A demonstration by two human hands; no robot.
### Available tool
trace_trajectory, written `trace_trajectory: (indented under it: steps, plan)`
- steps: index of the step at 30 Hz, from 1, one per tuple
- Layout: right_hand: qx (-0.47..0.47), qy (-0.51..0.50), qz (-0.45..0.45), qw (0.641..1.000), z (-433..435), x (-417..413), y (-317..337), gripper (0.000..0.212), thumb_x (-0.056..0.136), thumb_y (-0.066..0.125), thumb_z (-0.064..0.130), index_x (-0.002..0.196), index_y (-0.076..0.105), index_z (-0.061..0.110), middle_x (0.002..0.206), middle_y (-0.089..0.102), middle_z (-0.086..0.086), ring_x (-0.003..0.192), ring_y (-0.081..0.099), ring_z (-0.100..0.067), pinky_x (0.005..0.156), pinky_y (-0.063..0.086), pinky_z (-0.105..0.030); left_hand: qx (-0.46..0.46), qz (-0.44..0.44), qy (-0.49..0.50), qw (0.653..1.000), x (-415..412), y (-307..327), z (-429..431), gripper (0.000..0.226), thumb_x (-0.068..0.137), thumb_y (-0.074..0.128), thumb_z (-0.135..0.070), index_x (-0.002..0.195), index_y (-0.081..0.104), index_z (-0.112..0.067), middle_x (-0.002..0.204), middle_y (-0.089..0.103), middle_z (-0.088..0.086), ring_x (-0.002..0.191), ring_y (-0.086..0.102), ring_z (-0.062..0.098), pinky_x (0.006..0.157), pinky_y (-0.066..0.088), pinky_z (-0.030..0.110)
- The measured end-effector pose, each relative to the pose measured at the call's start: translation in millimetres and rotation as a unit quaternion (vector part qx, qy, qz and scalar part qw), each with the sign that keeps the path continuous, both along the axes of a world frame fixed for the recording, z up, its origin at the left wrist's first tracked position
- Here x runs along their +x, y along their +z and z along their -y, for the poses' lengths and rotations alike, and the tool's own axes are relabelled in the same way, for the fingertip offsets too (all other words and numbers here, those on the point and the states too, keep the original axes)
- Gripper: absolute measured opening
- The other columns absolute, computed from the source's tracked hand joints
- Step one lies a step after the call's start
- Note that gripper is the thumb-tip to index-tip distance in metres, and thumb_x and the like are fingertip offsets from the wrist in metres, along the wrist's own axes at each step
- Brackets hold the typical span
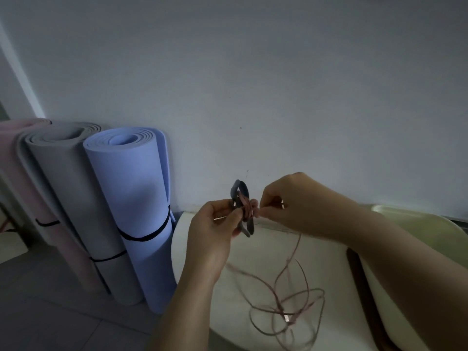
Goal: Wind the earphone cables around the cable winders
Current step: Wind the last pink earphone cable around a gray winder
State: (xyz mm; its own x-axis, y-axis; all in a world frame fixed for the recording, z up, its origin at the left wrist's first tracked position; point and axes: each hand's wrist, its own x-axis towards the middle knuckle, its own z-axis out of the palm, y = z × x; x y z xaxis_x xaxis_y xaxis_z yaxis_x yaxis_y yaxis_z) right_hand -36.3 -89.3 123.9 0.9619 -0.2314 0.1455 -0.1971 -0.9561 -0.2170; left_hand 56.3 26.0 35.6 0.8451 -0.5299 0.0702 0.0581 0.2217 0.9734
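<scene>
While the left hand [215,231] grips the grey cable winder [239,191] between curled fingers and thumb, holding it upright in the air, the right hand [296,201] sits just beside it, its thumb and fingertips pinching the pink earphone cable [294,249] right against the winder's side. A few turns of that cable already lie around the winder's narrow middle. From the right hand's pinch the rest of the cable drops away and gathers in a loose tangle of loops on the seat of a cream chair [329,274] below both forearms; a small pale plug or connector shows among the loops, too blurred to name.

A second, yellowish chair [417,231] stands touching or just beside the first, on the right. To the left of the cream chair, three rolled mats lean against the pale wall [253,72]: a lilac-blue mat [134,198] nearest, then a grey mat [65,173], then a pink mat [10,153] at the frame's edge. Black straps circle the mats. They stand on a grey tiled floor [50,312].
</scene>
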Motion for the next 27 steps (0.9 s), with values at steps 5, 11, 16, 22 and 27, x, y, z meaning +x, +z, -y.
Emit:
trace_trajectory:
  steps: [5,11,16,22,27]
  plan:
    - [-0.041,-0.009,-0.029,0.999,2,-2,17,0.023,0.083,0.066,0.042,0.069,0.052,0.029,0.064,0.050,0.013,0.057,0.044,0.000,0.054,0.032,-0.012,0.071,0.081,-0.023,0.994,2,-6,-1,0.013,0.088,0.065,-0.006,0.089,0.064,-0.019,0.083,0.072,-0.005,0.073,0.068,0.001,0.062,0.052,0.015]
    - [-0.011,0.031,-0.032,0.999,-1,-3,21,0.021,0.081,0.069,0.037,0.064,0.057,0.029,0.051,0.046,0.013,0.049,0.045,0.006,0.051,0.034,-0.013,0.134,0.119,0.005,0.984,2,-8,2,0.008,0.088,0.065,-0.015,0.096,0.067,-0.016,0.086,0.073,-0.002,0.078,0.069,0.005,0.072,0.058,0.023]
    - [0.022,0.054,-0.027,0.998,-6,-3,18,0.023,0.082,0.067,0.036,0.063,0.055,0.031,0.054,0.052,0.030,0.055,0.047,0.013,0.051,0.037,-0.010,0.098,0.015,0.013,0.995,3,-9,5,0.009,0.088,0.065,-0.013,0.095,0.068,-0.017,0.087,0.074,0.002,0.080,0.071,0.012,0.075,0.059,0.031]
    - [0.027,0.010,0.025,0.999,13,-1,20,0.018,0.081,0.069,0.036,0.068,0.059,0.030,0.056,0.051,0.011,0.050,0.047,0.008,0.052,0.038,-0.008,0.091,-0.002,-0.017,0.996,7,-7,0,0.012,0.089,0.065,-0.012,0.100,0.069,-0.013,0.090,0.074,-0.002,0.083,0.071,0.008,0.075,0.057,0.027]
    - [-0.005,0.018,0.011,1.000,20,1,20,0.011,0.084,0.065,0.036,0.084,0.065,0.026,0.067,0.053,0.014,0.059,0.048,0.001,0.061,0.042,-0.012,0.104,0.054,-0.109,0.987,1,0,-7,0.014,0.093,0.060,-0.015,0.107,0.065,-0.014,0.101,0.074,-0.003,0.095,0.070,0.011,0.081,0.055,0.029]
